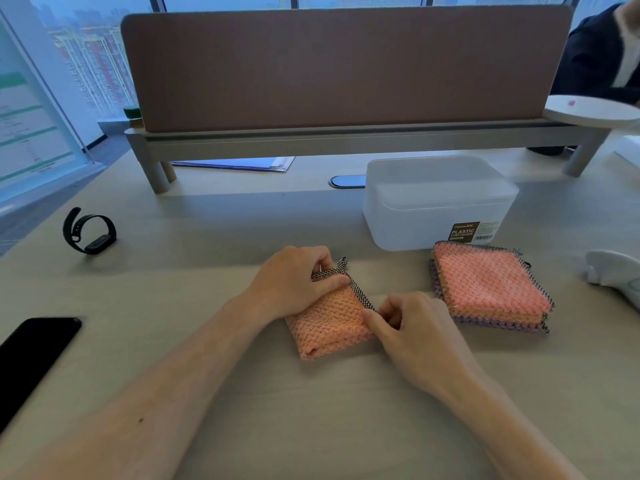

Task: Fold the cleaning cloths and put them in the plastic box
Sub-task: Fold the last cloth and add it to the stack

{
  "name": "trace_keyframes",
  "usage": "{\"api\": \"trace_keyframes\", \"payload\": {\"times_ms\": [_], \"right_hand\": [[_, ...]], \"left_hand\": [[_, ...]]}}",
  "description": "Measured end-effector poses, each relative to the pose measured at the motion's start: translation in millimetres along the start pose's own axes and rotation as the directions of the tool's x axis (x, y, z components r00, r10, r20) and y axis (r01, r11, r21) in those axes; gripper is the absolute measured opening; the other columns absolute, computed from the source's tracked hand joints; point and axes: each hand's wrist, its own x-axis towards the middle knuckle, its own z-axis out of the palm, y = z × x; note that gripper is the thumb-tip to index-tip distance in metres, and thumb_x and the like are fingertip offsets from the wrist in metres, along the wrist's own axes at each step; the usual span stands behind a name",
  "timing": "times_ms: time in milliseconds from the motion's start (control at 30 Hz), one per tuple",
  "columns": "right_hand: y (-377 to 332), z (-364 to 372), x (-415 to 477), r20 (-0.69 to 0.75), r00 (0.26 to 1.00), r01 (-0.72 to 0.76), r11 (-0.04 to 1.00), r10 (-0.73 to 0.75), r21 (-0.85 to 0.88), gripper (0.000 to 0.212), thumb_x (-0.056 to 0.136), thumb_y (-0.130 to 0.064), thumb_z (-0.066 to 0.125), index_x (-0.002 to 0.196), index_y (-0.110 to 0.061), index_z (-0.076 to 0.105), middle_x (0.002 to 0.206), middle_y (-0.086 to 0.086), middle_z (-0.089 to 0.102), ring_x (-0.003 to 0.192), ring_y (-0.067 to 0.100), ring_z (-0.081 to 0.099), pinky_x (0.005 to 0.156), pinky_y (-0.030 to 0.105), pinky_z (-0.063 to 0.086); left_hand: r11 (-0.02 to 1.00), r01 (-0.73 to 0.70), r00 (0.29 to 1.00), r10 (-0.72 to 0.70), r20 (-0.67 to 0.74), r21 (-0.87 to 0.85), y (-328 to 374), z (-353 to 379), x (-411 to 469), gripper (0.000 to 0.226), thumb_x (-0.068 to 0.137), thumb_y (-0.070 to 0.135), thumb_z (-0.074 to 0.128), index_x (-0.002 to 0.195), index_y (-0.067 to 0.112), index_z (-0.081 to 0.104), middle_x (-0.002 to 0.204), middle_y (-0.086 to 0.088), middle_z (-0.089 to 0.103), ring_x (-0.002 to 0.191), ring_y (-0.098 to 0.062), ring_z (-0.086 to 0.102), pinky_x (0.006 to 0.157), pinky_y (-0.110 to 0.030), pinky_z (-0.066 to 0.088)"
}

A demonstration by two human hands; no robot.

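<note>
cloth in hand: the orange cleaning cloth (329,327) lies folded over at the middle of the bench (207,393), with checked trim along its far and right edges.
hands: the left hand (298,282) pinches the far trim and the right hand (412,327) pinches the right edge; both are clamped on this cloth.
waiting: the pink-topped pile (488,285) sits just to the right and looks unfolded.
box: the plastic box (436,202) is far right with its lid on; no cloth shows inside.
progress: early, i judge; one cloth is mid-fold and nothing is boxed.
writing: the label (465,232) reads "plastic container"; the smaller print is unreadable.
</note>
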Motion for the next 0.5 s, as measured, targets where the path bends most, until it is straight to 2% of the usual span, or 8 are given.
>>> {"api": "trace_keyframes", "payload": {"times_ms": [167,267,367,433,500], "right_hand": [[0,1,1,0.028,0.999,-0.018,0.991,0.022,-0.131,0.039,0.095,-0.047,0.062,0.068,-0.019,0.066,0.066,-0.001,0.065,0.066,0.019,0.063,0.066,0.04,0.054],[-4,-4,-1,0.02,0.999,-0.029,0.974,0.034,-0.227,0.03,0.094,-0.054,0.057,0.086,-0.026,0.058,0.086,-0.007,0.064,0.083,0.021,0.064,0.073,0.039,0.055],[-11,-6,1,-0.061,0.984,0.149,0.96,-0.168,-0.239,0.029,0.099,-0.048,0.049,0.122,-0.029,0.05,0.12,-0.011,0.058,0.11,0.015,0.059,0.087,0.033,0.051],[-14,3,9,-0.007,0.946,0.316,0.928,-0.324,-0.199,0.043,0.102,-0.042,0.036,0.141,-0.026,0.046,0.144,-0.01,0.05,0.133,0.012,0.046,0.106,0.031,0.043],[-13,17,18,0.18,0.907,0.412,0.89,-0.38,-0.196,0.065,0.099,-0.05,0.014,0.157,-0.027,0.03,0.165,-0.012,0.028,0.153,0.008,0.02,0.124,0.032,0.023]], "left_hand": [[0.993,0.062,0.997,-0.056,-0.052,0.105,-3,5,-5,0.046,0.081,0.074,0.06,0.078,0.028,0.054,0.065,0.011,0.055,0.064,-0.01,0.054,0.059,-0.03,0.04],[0.99,0.091,0.985,-0.073,-0.157,0.112,2,-3,-11,0.046,0.087,0.072,0.051,0.086,0.027,0.053,0.073,0.011,0.058,0.069,-0.011,0.057,0.066,-0.033,0.046],[0.998,-0.012,0.968,0.028,-0.247,0.068,15,-15,-38,0.04,0.095,0.058,0.047,0.117,0.025,0.057,0.116,0.01,0.06,0.11,-0.011,0.056,0.099,-0.034,0.042],[0.991,-0.091,0.988,0.103,-0.118,0.099,26,-10,-63,0.054,0.098,0.05,0.043,0.144,0.023,0.047,0.149,0.008,0.047,0.139,-0.011,0.04,0.118,-0.031,0.028],[0.977,-0.111,0.992,0.097,0.08,0.184,32,1,-83,0.07,0.1,0.053,0.028,0.162,0.022,0.02,0.168,0.009,0.019,0.156,-0.01,0.012,0.127,-0.029,0.007]]}}
